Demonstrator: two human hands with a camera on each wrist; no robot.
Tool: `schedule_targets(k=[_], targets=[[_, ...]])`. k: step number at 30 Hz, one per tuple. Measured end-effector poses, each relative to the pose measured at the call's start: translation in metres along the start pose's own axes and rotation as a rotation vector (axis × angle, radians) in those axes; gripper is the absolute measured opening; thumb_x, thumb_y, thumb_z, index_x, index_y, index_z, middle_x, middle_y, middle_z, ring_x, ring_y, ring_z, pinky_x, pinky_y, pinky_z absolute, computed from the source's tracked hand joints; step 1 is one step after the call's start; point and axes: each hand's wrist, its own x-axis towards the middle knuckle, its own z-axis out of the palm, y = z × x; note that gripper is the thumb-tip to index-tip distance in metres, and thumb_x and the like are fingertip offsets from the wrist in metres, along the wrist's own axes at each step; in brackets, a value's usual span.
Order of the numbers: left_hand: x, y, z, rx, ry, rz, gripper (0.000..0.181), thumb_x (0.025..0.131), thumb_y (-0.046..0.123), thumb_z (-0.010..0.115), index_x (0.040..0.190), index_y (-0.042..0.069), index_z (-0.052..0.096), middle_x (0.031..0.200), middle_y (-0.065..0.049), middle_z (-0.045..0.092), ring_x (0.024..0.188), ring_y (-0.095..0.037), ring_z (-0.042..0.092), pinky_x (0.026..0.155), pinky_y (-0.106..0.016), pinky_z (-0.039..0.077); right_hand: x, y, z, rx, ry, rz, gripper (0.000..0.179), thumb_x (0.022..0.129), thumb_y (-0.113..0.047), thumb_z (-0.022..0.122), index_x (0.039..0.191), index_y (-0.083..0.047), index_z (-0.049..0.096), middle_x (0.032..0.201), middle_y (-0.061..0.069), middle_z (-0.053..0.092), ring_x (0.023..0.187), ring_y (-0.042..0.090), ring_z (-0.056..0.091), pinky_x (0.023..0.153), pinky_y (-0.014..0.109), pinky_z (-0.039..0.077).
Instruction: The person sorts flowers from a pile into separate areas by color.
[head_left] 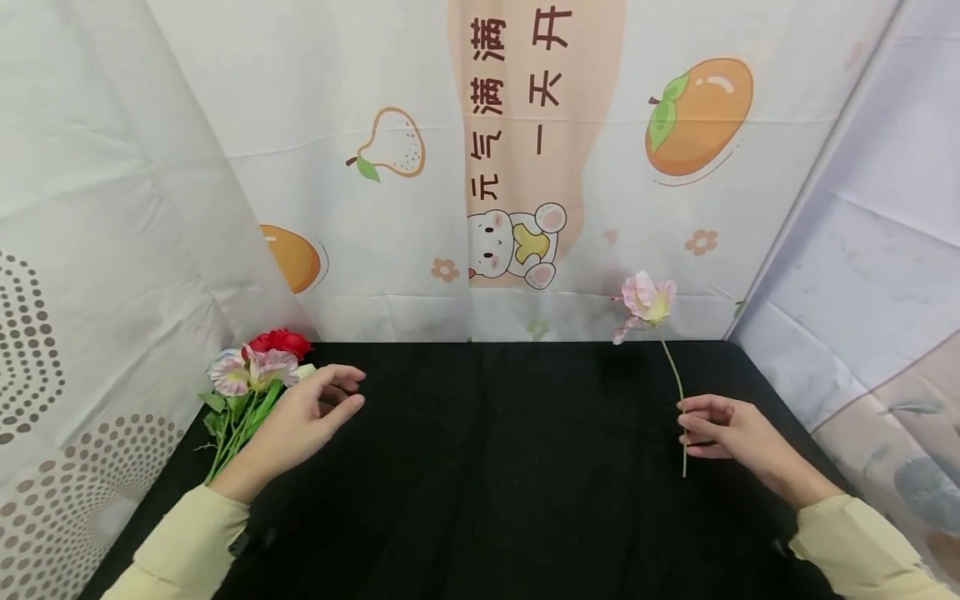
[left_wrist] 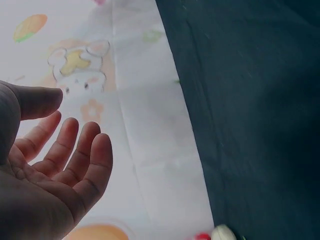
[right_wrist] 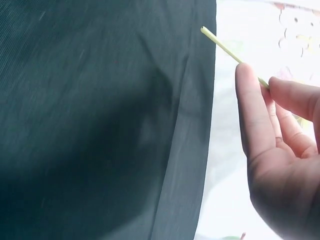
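My right hand [head_left: 731, 433] pinches the thin green stem of a pale pink artificial flower [head_left: 648, 300] between thumb and fingers. The bloom stands upright above the hand, and the stem's cut end [right_wrist: 210, 34] sticks out past the fingers in the right wrist view. My left hand [head_left: 311, 412] holds nothing; its fingers are loosely bent, with thumb and fingertips apart. Behind and beside it lies a bunch of artificial flowers [head_left: 273, 371] with red and pink blooms and green stems, partly hidden by the left hand and forearm.
A black cloth [head_left: 480, 467] covers the table. White printed curtains [head_left: 390, 233] with fruit, a cartoon bear and characters hang along its back edge. More fabric stands at the left [head_left: 97, 250] and right [head_left: 885, 250] sides.
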Motion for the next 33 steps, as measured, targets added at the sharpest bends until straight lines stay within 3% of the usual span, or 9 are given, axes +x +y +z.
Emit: schedule_targets(k=[5, 11, 16, 24, 28, 33], targets=[[-0.020, -0.022, -0.018, 0.067, 0.018, -0.071, 0.027, 0.101, 0.021, 0.066, 0.126, 0.010, 0.062, 0.112, -0.006, 0.065, 0.094, -0.019, 0.065, 0.075, -0.027, 0.055, -0.001, 0.012, -0.021, 0.019, 0.012, 0.017, 0.035, 0.101, -0.014, 0.066, 0.128, 0.007, 0.058, 0.108, 0.011, 0.070, 0.091, 0.026, 0.073, 0.077, 0.039, 0.061], [-0.041, -0.047, -0.033, 0.135, 0.021, -0.200, 0.033, 0.103, 0.030, 0.063, 0.128, 0.009, 0.060, 0.114, -0.010, 0.064, 0.098, -0.025, 0.063, 0.070, -0.031, 0.052, -0.001, 0.025, -0.047, 0.064, 0.007, 0.034, 0.017, 0.102, -0.010, 0.062, 0.118, -0.013, 0.069, 0.105, 0.003, 0.071, 0.090, 0.026, 0.073, 0.076, 0.038, 0.061], [-0.058, -0.067, -0.041, 0.178, 0.003, -0.297, 0.043, 0.104, 0.038, 0.060, 0.131, 0.005, 0.058, 0.119, -0.014, 0.062, 0.099, -0.028, 0.063, 0.067, -0.031, 0.052, 0.000, 0.033, -0.062, 0.089, -0.003, 0.059, 0.020, 0.103, -0.006, 0.060, 0.111, -0.020, 0.071, 0.102, 0.002, 0.073, 0.088, 0.024, 0.073, 0.075, 0.037, 0.061], [-0.082, -0.103, -0.060, 0.188, -0.025, -0.429, 0.050, 0.106, 0.034, 0.057, 0.134, -0.006, 0.052, 0.117, -0.022, 0.061, 0.095, -0.030, 0.064, 0.063, -0.029, 0.052, 0.002, 0.041, -0.074, 0.123, -0.023, 0.065, 0.031, 0.103, 0.000, 0.056, 0.105, -0.026, 0.073, 0.099, -0.002, 0.074, 0.085, 0.021, 0.074, 0.073, 0.035, 0.062], [-0.088, -0.118, -0.069, 0.203, -0.042, -0.471, 0.050, 0.106, 0.032, 0.057, 0.133, -0.011, 0.051, 0.113, -0.022, 0.062, 0.093, -0.031, 0.065, 0.063, -0.030, 0.052, -0.007, 0.041, -0.071, 0.122, -0.019, 0.078, 0.032, 0.104, 0.000, 0.055, 0.104, -0.026, 0.073, 0.099, -0.003, 0.074, 0.085, 0.021, 0.073, 0.073, 0.035, 0.062], [-0.091, -0.135, -0.074, 0.246, -0.048, -0.455, 0.046, 0.104, 0.025, 0.060, 0.127, -0.014, 0.053, 0.106, -0.020, 0.065, 0.088, -0.030, 0.065, 0.063, -0.031, 0.052, -0.016, 0.043, -0.067, 0.082, 0.008, 0.113, 0.027, 0.103, -0.003, 0.057, 0.105, -0.024, 0.072, 0.099, -0.003, 0.073, 0.085, 0.020, 0.073, 0.073, 0.035, 0.062]])
